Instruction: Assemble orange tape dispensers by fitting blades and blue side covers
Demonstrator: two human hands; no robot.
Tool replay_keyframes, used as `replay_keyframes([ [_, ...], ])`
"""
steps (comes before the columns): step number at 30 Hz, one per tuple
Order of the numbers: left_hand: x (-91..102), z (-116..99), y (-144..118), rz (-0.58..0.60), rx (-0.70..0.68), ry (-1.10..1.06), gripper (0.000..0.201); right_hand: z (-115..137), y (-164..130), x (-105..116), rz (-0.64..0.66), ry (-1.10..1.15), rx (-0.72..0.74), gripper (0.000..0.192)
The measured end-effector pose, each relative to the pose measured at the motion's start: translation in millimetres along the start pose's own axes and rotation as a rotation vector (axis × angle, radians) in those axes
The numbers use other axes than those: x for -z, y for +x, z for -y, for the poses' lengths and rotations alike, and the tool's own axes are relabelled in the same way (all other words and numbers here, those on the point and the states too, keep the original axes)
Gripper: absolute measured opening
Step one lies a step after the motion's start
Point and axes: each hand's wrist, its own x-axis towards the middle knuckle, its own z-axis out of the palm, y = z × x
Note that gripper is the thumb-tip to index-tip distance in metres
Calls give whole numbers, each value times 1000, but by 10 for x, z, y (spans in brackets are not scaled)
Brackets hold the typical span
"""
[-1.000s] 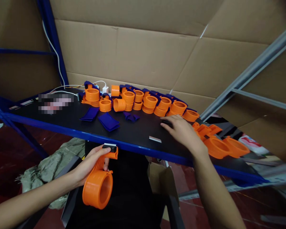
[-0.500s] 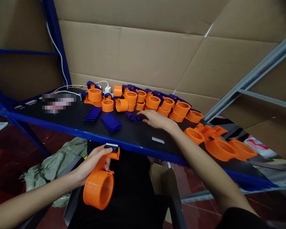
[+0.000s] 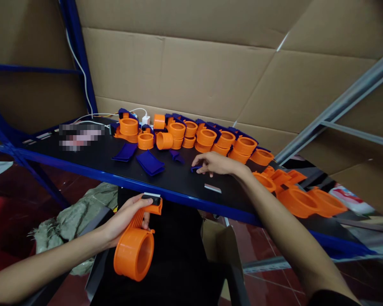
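My left hand [image 3: 124, 221] is closed around the orange frame of a tape dispenser [image 3: 127, 257], held below the table's front edge. Its thumb presses on a black piece [image 3: 151, 199] with a white toothed edge at the dispenser's upper end. Over the table, my right hand [image 3: 218, 163] pinches a small dark blue plastic piece [image 3: 194, 169] between thumb and fingers. Another small blue piece [image 3: 176, 156] lies to the left of that hand. Farther left lie flat blue plates [image 3: 150, 162]. A thin metal strip [image 3: 212, 188] rests near the front edge.
Orange dispensers with blue parts [image 3: 206, 138] stand stacked in a row along the back of the black table [image 3: 105, 163]. Several orange dispenser frames [image 3: 296, 200] lie at the right. A white charger [image 3: 146, 120] and cables are at the back. A cardboard wall [image 3: 191, 72] rises behind.
My right hand has picked up one small blue piece and drawn it right and slightly toward me, away from the other piece. My left hand keeps its hold on the dispenser.
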Motion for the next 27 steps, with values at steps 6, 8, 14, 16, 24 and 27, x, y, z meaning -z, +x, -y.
replay_keyframes([
  [6, 7, 9, 7, 0, 4, -3, 27, 95, -98, -11, 61, 167, -3, 46],
  [8, 9, 11, 8, 2, 3, -2, 26, 109, -97, -10, 69, 179, -6, 46],
  [14, 3, -8, -3, 12, 12, 1, 27, 179, -101, -15, 86, 80, -39, 60],
  [16, 1, -12, -9, 11, 14, -1, 27, 239, -139, -18, 50, 21, -28, 64],
  [24, -5, -8, -4, 15, 3, 20, 26, 465, -243, -130, -94, -181, 9, 48],
  [27, -6, -19, -7, 4, -5, 14, 25, 551, -273, -190, -151, -186, 65, 39],
])
